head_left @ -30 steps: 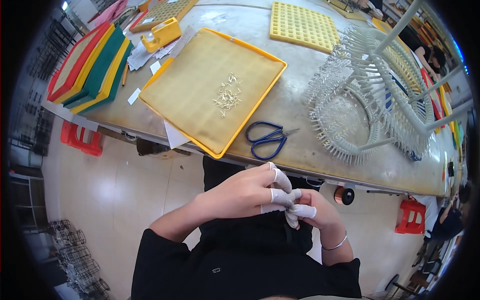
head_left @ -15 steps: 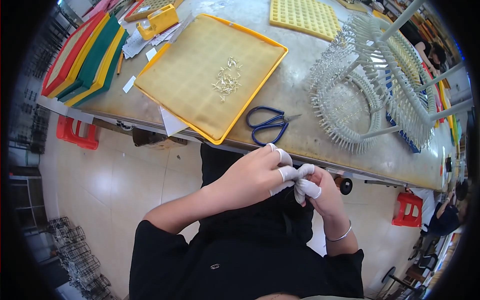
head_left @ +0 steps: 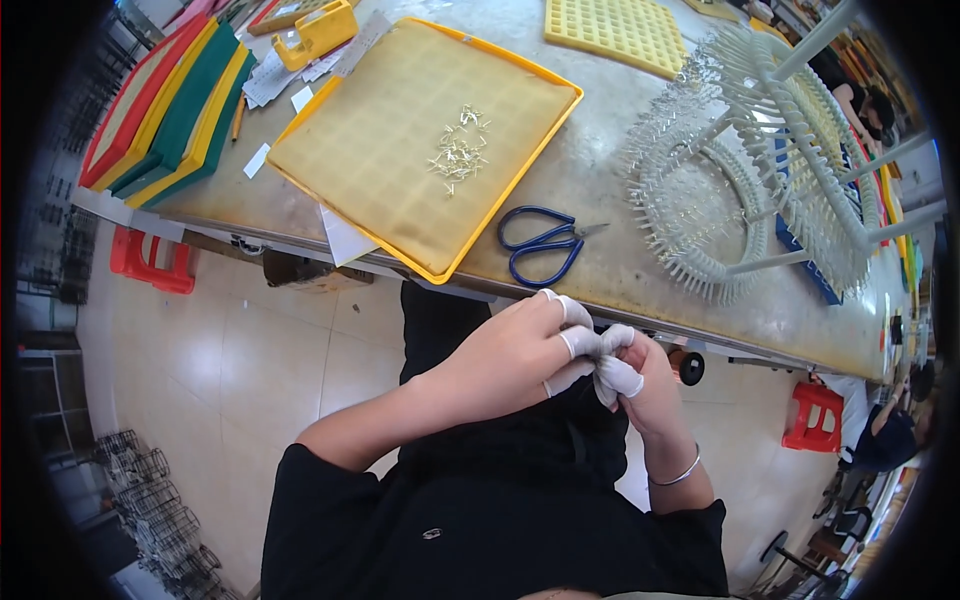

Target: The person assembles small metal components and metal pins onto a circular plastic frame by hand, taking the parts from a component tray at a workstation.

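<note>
Meanwhile, change since earlier: the hands stay pressed together below the table edge, as in the 2 earlier frames; the bench and everything on it sits slightly lower in the picture than half a second ago, nothing on it moved.
Left hand point(head_left: 505, 350): fingers curled, tips capped in white finger cots point(head_left: 578, 342), pinched against the right hand's tips.
Right hand point(head_left: 645, 385): also curled, its capped fingertips meeting the left ones; a thin bangle point(head_left: 675, 475) circles the wrist.
Held item: something small may be nipped between the capped tips, but it is too hidden to tell what.
Hand position: both over the person's dark lap, just in front of the table point(head_left: 600, 170) edge, near the scissors.
Scissors point(head_left: 540, 243): blue-handled, blades shut, lying flat on the table just right of the tray's near corner.
Yellow tray point(head_left: 370, 170): shallow, orange-rimmed, on the table; holds 1 loose cluster of small pale metal pieces point(head_left: 458, 150) near its middle, the remainder bare.
Yellow grid plate point(head_left: 615, 30): lies at the far table edge, cells look unfilled.
White pronged rack point(head_left: 740, 170): spiky ring-shaped frames on the right of the table.
Stacked trays point(head_left: 165, 105): red, green and yellow, piled at the left end.
Red stool point(head_left: 150, 262): on the floor under the left end.
</note>
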Demonstrator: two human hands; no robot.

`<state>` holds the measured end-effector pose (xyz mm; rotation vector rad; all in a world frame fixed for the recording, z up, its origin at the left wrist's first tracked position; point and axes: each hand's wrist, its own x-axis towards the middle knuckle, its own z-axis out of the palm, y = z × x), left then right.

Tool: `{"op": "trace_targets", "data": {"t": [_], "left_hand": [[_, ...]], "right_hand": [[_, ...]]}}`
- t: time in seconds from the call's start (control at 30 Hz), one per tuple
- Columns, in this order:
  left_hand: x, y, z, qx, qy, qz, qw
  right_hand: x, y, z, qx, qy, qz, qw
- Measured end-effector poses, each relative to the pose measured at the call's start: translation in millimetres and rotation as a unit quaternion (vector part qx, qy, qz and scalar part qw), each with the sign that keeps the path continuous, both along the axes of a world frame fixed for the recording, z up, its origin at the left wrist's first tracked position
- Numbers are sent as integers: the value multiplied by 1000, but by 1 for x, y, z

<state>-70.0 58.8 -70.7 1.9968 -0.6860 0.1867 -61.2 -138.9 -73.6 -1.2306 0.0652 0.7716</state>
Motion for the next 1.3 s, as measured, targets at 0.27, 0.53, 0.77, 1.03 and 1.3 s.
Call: {"op": "trace_targets", "data": {"t": [0.27,0.53,0.77,1.03,1.3], "left_hand": [[-18,-4,-20,-83,207,15,975],[-5,21,-27,-6,49,-66,997],[10,39,-28,17,3,-97,995],[69,100,3,207,-53,289,933],[66,100,11,318,-5,272,908]], "right_hand": [[-31,21,-19,-312,-412,-59,854],[-29,11,-23,-64,65,-45,995],[-36,41,-30,-124,-161,-123,971],[-25,56,-43,-117,-260,-117,951],[-20,58,-45,-97,-199,-141,965]]}}
